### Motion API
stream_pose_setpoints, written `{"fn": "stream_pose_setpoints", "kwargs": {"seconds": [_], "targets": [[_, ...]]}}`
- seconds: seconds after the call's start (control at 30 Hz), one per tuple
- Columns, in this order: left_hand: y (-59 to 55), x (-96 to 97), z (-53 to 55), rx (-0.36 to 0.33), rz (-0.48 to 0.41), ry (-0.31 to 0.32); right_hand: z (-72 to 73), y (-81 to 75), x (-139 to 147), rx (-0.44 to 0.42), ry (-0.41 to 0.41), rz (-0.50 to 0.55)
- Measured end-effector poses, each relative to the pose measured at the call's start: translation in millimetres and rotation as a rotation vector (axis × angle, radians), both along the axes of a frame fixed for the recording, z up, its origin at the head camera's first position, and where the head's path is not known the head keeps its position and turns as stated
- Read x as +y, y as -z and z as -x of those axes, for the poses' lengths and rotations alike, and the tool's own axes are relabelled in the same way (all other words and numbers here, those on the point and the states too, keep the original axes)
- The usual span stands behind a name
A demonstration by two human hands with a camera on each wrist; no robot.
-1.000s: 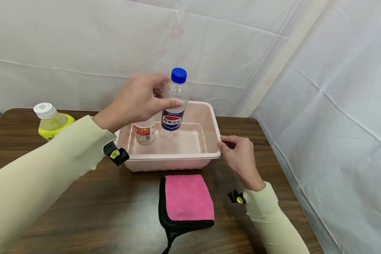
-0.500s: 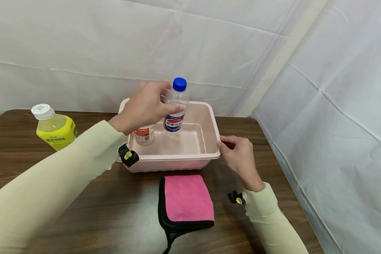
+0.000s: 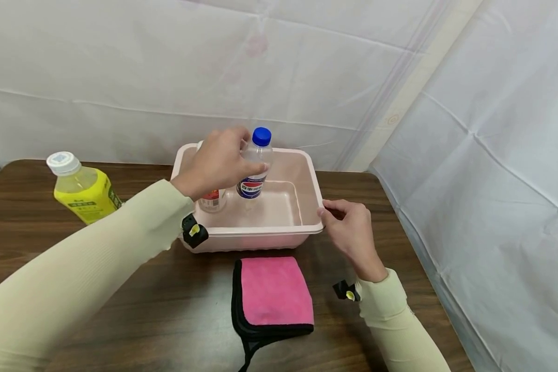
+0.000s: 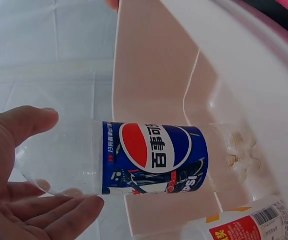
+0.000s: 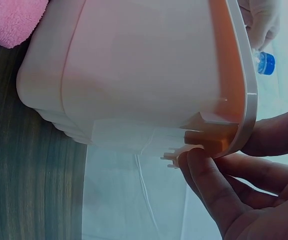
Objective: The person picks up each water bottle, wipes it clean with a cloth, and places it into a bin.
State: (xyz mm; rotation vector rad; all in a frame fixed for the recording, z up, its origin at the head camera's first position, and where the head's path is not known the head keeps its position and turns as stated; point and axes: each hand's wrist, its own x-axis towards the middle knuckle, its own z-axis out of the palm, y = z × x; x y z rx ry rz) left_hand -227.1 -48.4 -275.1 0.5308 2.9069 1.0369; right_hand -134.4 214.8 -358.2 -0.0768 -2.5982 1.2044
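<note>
My left hand point(image 3: 218, 165) holds a clear plastic Pepsi bottle point(image 3: 252, 187) with a blue cap by its upper part, thumb in front and fingers behind. The bottle stands inside a pale pink plastic tub point(image 3: 260, 230). In the left wrist view the bottle's blue label point(image 4: 154, 157) shows fully, below the fingers. A second clear bottle point(image 3: 212, 201) with a red and white label stands beside it in the tub, its top hidden behind my left hand. My right hand point(image 3: 351, 227) pinches the tub's right rim near the front corner, thumb on one side and fingers under the lip.
A yellow-labelled bottle point(image 3: 88, 194) with a white cap stands on the wooden table point(image 3: 167, 310) to the left of the tub. In front of the tub lies a folded pink cloth point(image 3: 276, 292) with black edging. White sheeting point(image 3: 135, 77) hangs behind and to the right.
My left hand has lowered the Pepsi bottle deeper into the tub, moving slightly right and down. More of the yellow-labelled bottle now shows. My right hand stays on the rim.
</note>
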Motion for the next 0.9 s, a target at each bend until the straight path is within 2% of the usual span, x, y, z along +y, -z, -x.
{"fn": "stream_pose_setpoints", "kwargs": {"seconds": [0.2,0.67,0.9], "targets": [[2.7,1.4,1.5,-0.030,0.034,-0.021,0.7,-0.5,0.4,0.001,-0.003,-0.004],[8.6,1.6,7.1,-0.129,0.037,-0.049,4.5,1.6,-0.5,0.004,-0.007,-0.003],[9.7,0.8,9.9,-0.136,0.046,-0.064,5.4,3.2,0.1,0.023,-0.011,-0.014]]}}
